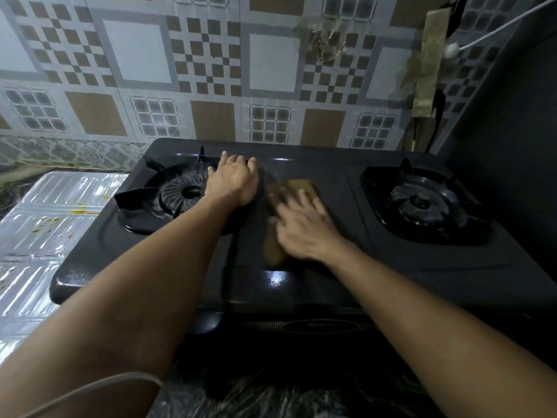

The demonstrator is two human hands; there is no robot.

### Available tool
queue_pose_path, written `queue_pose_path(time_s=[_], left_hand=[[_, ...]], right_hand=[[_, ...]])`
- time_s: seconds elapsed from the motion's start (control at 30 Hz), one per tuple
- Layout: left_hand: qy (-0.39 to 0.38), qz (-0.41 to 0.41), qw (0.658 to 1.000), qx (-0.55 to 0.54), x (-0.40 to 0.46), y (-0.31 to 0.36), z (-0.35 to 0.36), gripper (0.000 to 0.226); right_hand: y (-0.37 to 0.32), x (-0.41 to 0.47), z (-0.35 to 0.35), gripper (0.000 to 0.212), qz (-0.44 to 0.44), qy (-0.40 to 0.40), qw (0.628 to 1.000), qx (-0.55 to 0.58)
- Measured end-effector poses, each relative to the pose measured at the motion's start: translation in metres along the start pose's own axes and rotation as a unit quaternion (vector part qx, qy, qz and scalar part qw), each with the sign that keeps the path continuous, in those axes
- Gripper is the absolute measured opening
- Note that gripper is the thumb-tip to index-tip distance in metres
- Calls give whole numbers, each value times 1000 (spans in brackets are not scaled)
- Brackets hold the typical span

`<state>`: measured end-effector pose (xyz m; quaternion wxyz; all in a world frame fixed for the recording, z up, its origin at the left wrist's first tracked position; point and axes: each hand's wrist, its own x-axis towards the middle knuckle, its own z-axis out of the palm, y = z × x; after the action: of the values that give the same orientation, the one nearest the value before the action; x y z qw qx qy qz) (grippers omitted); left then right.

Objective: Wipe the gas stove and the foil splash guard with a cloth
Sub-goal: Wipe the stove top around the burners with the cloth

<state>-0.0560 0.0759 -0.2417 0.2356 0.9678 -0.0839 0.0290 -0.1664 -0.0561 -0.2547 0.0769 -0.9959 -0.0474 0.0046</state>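
Stove-wiping step: right hand (303, 227) pressed cloth (289, 206) flat on gas stove (331, 267) centre, fingers spread; left hand (233, 184) braced, open. Foil splash guard (39, 224) looked next.

2 bare forearms, no sleeves visible, left hand (233, 182), right hand (304, 227) blurred, no rings or watch seen

Dim, wide-angle warp, motion-blurred right hand (304, 227)

Foil guard (45, 233) left of stove (331, 267) — cloth (298, 188) on stove.
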Motion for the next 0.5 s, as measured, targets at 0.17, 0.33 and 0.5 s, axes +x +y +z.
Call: queue_pose_path(time_s=[0.17,0.33,0.5], left_hand=[[3,13,1000,-10,1,-4,-1,56],[15,23,999,26,-3,-2,-6,60],[52,89,977,184,-20,22,-9,57]], right_hand=[[-21,-77,6,51,-75,47,996,29],[62,-141,1,64,16,79,997,4],[139,-174,-7,67,172,101,980,-10]])
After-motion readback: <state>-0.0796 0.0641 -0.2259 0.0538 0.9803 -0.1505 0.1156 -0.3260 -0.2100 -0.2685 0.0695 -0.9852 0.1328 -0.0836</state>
